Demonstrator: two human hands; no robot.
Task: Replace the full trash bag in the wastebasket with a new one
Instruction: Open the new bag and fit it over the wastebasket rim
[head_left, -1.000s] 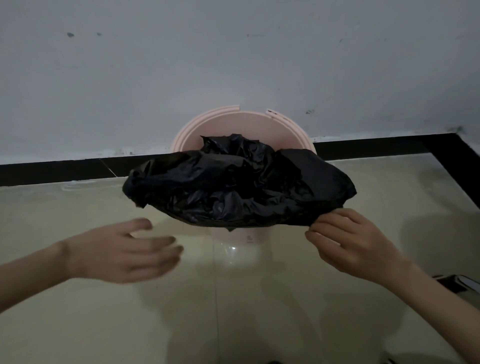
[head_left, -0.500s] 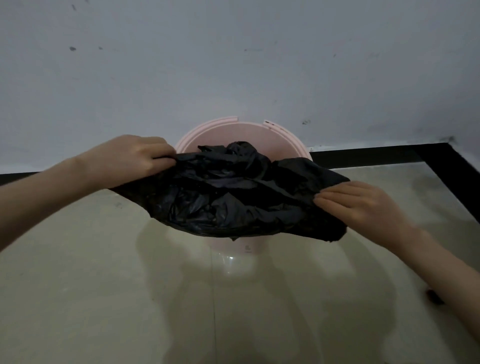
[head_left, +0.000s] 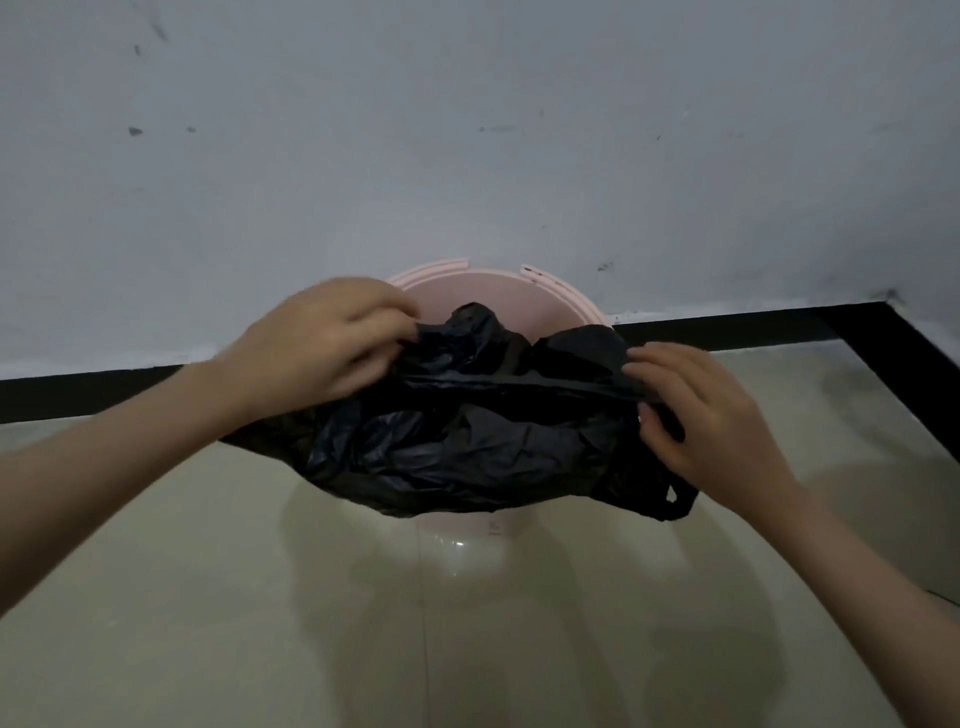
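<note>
the black trash bag (head_left: 467, 441) is draped over the mouth of a pink wastebasket (head_left: 493, 291), a crumpled, glossy mass that covers the near rim and hangs down over the front of the basket, so that only the far rim, part of the pink inner wall and a little of the base below the bag show. the far rim has a gap in its top edge. a bunched fold of plastic rises in the middle of the opening, and a taut band of the bag's edge runs across from one side to the other. a loop of the bag, like a handle, hangs at the lower right.

both hands are on the bag. the left hand (head_left: 322, 343) is at the left side of the basket near the far rim, its fingers curled and pinched closed on the bag's edge; it is slightly blurred. the right hand (head_left: 696, 410) is at the right side, with its fingers bent over the taut edge and its thumb underneath, gripping the plastic. the two hands are well apart, one on either side of the opening, with the bag stretched between them.

the wastebasket stands on a pale, shiny tiled floor (head_left: 208, 597), close against a grey wall (head_left: 467, 130) with a few dark marks. a black skirting strip (head_left: 727, 325) runs along the foot of the wall and turns at the right corner. bare forearms reach in from both lower corners.
</note>
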